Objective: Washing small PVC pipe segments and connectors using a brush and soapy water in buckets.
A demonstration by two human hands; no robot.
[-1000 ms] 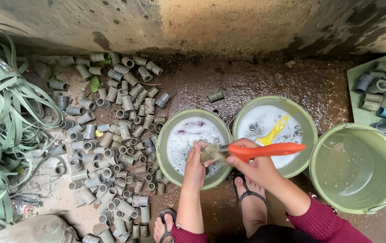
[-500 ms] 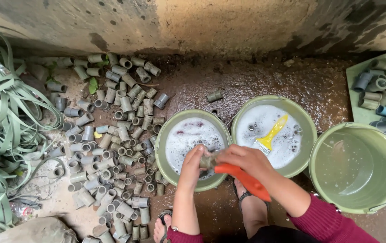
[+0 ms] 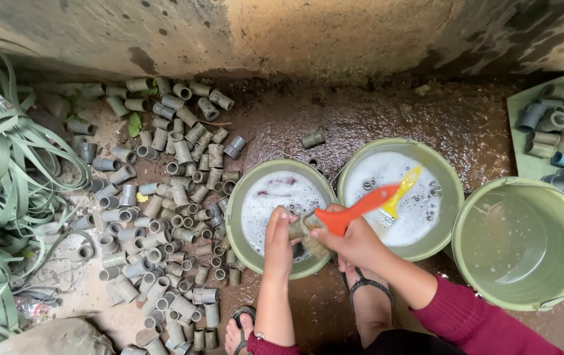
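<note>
While the left hand (image 3: 278, 238) grips a pipe piece (image 3: 298, 227) and the right hand (image 3: 354, 242) grips an orange brush (image 3: 354, 210), soapy fingers might drop the piece into the basin (image 3: 239, 204).

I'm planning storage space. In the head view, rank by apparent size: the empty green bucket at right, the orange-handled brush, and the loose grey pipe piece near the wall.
1. Empty green plastic bucket
2. Orange-handled brush
3. Loose grey pipe piece

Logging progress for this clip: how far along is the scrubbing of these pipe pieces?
Done: a batch of pipe pieces lies on the green tray at right. In hand: the left hand holds one fitting over the soapy basin while the right hand works it with the orange brush. Left: a large pile lies on the ground.
</note>
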